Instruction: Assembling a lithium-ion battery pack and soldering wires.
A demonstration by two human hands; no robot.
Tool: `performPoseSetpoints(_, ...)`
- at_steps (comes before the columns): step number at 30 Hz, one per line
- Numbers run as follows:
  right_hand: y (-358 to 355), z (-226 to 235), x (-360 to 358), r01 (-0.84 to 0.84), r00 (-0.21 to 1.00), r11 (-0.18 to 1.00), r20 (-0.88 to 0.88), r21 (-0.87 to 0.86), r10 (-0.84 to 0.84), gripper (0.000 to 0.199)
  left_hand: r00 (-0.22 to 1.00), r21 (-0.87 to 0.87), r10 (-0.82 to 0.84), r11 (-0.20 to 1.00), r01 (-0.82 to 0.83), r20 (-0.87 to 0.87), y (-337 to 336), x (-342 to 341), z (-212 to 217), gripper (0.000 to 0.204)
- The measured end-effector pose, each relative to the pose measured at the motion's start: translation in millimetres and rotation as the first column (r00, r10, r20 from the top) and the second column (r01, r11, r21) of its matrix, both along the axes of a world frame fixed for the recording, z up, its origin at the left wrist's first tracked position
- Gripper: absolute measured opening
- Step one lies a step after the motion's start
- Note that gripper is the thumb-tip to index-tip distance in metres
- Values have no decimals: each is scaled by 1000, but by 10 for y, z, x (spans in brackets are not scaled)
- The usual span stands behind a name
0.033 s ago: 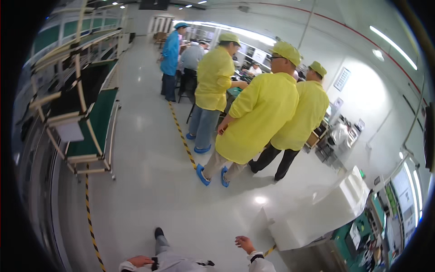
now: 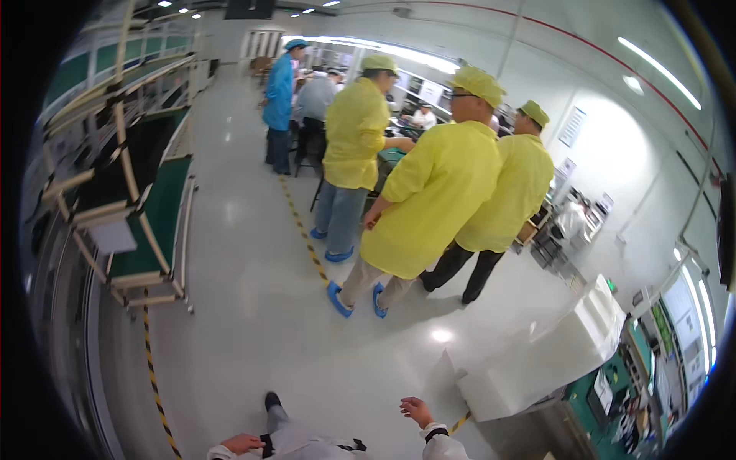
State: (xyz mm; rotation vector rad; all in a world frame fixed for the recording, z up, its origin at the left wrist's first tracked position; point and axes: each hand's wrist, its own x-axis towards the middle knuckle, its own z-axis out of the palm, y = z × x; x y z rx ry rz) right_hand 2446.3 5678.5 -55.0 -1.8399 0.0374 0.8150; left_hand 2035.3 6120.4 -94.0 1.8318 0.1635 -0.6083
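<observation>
While walking floor [image 2: 253, 337], left hand [image 2: 242, 443] hanging curled, empty; right hand [image 2: 416, 410] swinging open, empty, near white machine [image 2: 552, 353].

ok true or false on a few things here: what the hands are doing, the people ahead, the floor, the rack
1. Both hands hold a tool. False: the left hand and right hand are empty and open.
2. Three people in yellow coats stand ahead. True.
3. The floor tape is solid red. False: it is striped yellow and black.
4. A rack with green panels stands on the person's left. True.
5. The person in the blue coat is nearest. False: that one is farther off.
</observation>
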Motion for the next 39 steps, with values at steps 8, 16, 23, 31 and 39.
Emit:
performPoseSetpoints(8, 493, 475, -7, 337, 918, 941, -230, 20, -324, 29, 905, -281, -26, 954, -105, -425, 1256, 2024, -150, 27)
performPoseSetpoints(16, -29, -14, 532, 844, 535, 488, -413, 222, -737, 28, 887, -127, -435, 899, 418, -154, 1371, 3300, -719, 30)
performPoseSetpoints(23, -424, -465, 1924, 893, 444, 354, -416, 278, -794, 26, 931, 162, -97, 973, 163, -352, 481, 4378, -843, 33)
performPoseSetpoints(31, -499, -336, 3076, 788, 611, 566, -431, 244, -665, 32, 923, 80, 363, 931, -355, -130, -267, 5183, -625, 29)
performPoseSetpoints(39, -629, -244, 4033, 785, 619, 501, -496, 365, -609, 38, 956, 353, 123, 936, -23, -266, -247, 5883, -843, 33)
